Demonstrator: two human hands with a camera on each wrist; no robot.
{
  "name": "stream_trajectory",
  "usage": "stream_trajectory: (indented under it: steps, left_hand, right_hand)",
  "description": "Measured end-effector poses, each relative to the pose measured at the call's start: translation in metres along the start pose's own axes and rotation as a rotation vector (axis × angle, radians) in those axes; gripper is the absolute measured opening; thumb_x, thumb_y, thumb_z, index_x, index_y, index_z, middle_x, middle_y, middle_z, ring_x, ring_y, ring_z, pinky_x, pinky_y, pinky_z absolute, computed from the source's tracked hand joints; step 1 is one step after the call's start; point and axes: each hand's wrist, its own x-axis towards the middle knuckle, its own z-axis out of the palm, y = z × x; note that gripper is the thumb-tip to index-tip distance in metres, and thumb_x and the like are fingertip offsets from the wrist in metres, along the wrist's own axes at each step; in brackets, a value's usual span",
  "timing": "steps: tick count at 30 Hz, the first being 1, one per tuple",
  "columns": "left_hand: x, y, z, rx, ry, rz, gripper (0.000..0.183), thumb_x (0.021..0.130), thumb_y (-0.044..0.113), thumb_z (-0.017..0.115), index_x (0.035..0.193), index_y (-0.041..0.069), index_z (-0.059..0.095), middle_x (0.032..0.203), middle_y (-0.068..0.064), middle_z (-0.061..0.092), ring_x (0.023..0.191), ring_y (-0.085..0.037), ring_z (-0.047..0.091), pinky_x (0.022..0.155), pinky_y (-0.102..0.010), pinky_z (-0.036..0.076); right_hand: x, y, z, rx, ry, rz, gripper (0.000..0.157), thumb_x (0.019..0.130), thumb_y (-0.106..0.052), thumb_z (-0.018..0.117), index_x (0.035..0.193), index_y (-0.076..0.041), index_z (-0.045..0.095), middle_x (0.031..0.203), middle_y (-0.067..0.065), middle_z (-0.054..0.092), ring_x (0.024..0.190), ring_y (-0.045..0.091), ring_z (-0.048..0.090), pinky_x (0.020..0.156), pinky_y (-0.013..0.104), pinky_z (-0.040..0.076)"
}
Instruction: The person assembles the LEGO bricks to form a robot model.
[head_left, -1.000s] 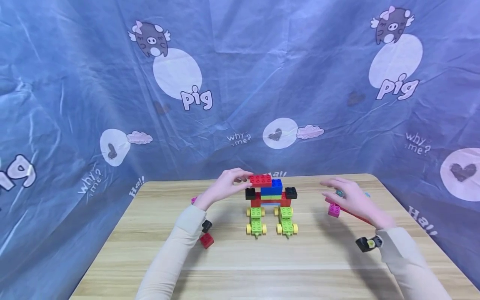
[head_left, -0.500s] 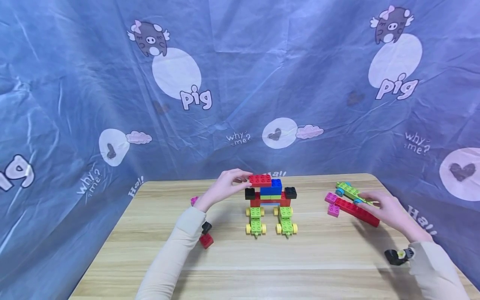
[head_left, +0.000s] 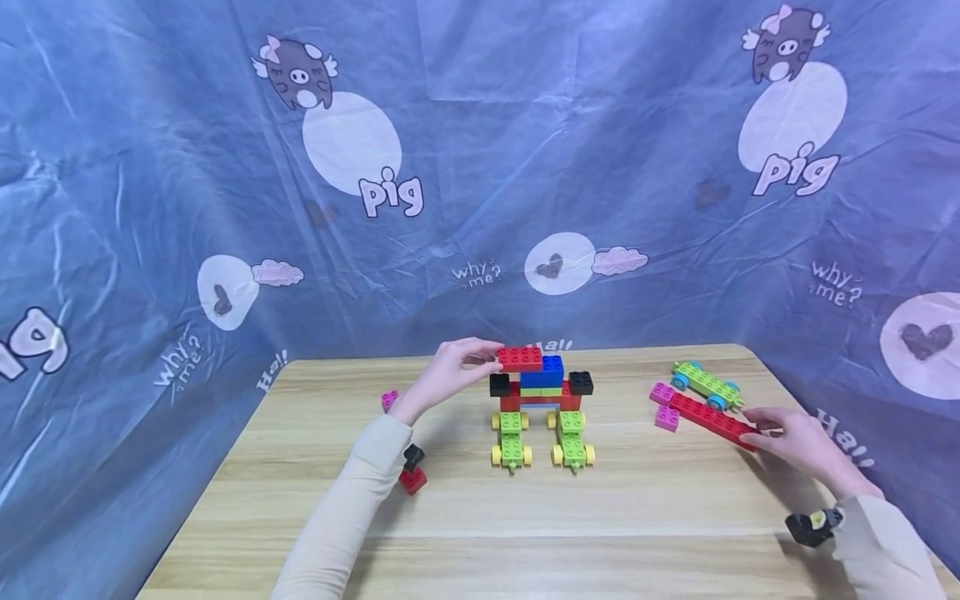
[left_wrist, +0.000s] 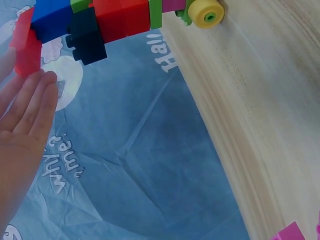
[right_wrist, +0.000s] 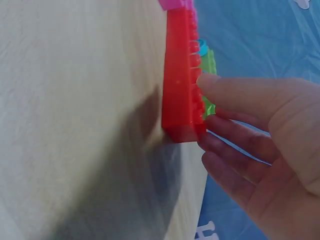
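Shifted farther right of the block tower (head_left: pixel 542 380), my right hand (head_left: pixel 798 443) meets the long red bar (head_left: pixel 708 418) at its end farthest from the tower, fingers half-curled, grip unclear; my left hand (head_left: pixel 446 370) pinches a red brick (head_left: pixel 520 359) at the tower's top.

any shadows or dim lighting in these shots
Right wrist view: a broad dark shadow crosses the table beside the long red brick; head view: a softer shadow beside the left sleeve; both wrist views: dimmer than the head view.
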Motion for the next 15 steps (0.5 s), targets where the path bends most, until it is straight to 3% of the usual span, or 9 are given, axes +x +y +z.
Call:
stream_trajectory:
  steps: [5,11,15]
  left_hand:
    - [0.0,-0.0006,0.0005,-0.034,0.012,0.005,0.035,0.087,0.026,0.067,0.119,0.013,0.064,0.113,-0.004,0.068,0.097,-0.013,0.067,0.086,-0.031,0.057]
    - [-0.0011,-0.0001,0.0012,-0.04,0.012,-0.009,0.035,0.087,0.027,0.066,0.119,0.014,0.064,0.112,-0.001,0.068,0.097,-0.011,0.067,0.085,-0.021,0.055]
    - [-0.002,-0.0004,0.0018,-0.042,0.015,-0.01,0.035,0.086,0.026,0.067,0.119,0.014,0.064,0.112,-0.002,0.068,0.097,-0.012,0.067,0.084,-0.02,0.055]
  right_hand:
    - [-0.0024,0.0039,0.0029,-0.018,-0.021,0.016,0.047,0.071,-0.027,0.08,0.107,0.001,0.067,0.093,0.02,0.071,0.076,-0.016,0.047,0.062,0.016,0.041]
    - [-0.0058,0.008,0.0075,-0.077,0.02,-0.002,0.044,0.069,-0.03,0.081,0.103,-0.006,0.07,0.09,0.015,0.072,0.075,-0.007,0.051,0.06,0.022,0.042]
    - [-0.0063,0.0093,0.0086,-0.082,0.023,-0.015,0.04,0.071,-0.028,0.08,0.102,-0.005,0.07,0.09,0.014,0.071,0.073,-0.008,0.05,0.06,0.022,0.041]
